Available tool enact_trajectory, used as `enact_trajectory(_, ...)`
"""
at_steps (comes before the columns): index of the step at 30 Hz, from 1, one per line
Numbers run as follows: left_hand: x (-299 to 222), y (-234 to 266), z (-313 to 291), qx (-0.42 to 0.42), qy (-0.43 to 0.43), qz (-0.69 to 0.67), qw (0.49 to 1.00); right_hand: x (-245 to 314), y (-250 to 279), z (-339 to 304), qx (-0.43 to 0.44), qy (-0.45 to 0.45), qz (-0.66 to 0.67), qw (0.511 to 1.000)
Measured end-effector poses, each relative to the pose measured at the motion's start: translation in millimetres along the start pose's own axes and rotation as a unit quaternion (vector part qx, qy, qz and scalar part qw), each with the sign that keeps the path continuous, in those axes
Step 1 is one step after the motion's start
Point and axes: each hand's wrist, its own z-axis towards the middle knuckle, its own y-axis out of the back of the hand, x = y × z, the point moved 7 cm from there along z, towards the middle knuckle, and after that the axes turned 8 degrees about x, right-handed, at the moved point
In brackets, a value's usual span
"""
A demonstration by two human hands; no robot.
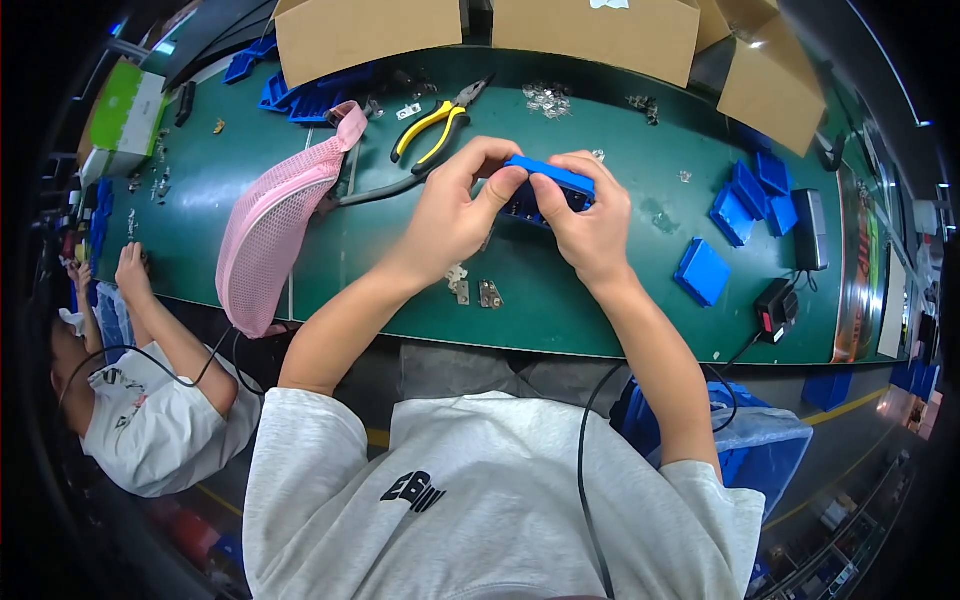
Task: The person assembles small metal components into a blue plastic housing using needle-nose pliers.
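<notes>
Both my hands grip a blue plastic case (553, 176) above the green table, its dark open side facing me. My left hand (460, 210) holds the left end, thumb pressed on the upper edge. My right hand (592, 222) holds the right end, its thumb beside the other. The fingers behind the case are partly hidden. Just left of the case lie pliers (436, 125) with yellow and black handles. Small metal pieces (489, 293) rest on the table below my hands, nearer to me.
A pink mesh pouch (275, 225) lies at left, near the table edge. Blue cases (745, 200) and one single blue case (703, 272) sit at right, by a black device (811, 230). Cardboard boxes (370, 38) line the back. A co-worker (165, 410) sits at far left.
</notes>
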Motion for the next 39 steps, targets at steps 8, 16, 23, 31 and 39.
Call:
enact_trajectory(8,19,3,4,-0.044,0.044,-0.062,0.996,-33,-15,-1,0.047,-0.178,0.173,0.967)
enact_trajectory(16,-13,12,6,-0.042,-0.112,-0.021,0.993,-9,-5,8,0.064,0.031,0.031,0.997)
enact_trajectory(23,-35,8,-3,-0.008,-0.174,0.025,0.984,1,-4,-4,0.048,0.095,0.140,0.985)
enact_trajectory(31,-80,-18,-79,-0.011,-0.335,0.276,0.901,27,1,-83,0.050,-0.186,0.471,0.861)
enact_trajectory(39,-45,-52,-122,0.028,-0.287,0.293,0.911,27,-12,-154,0.013,-0.329,0.451,0.830)
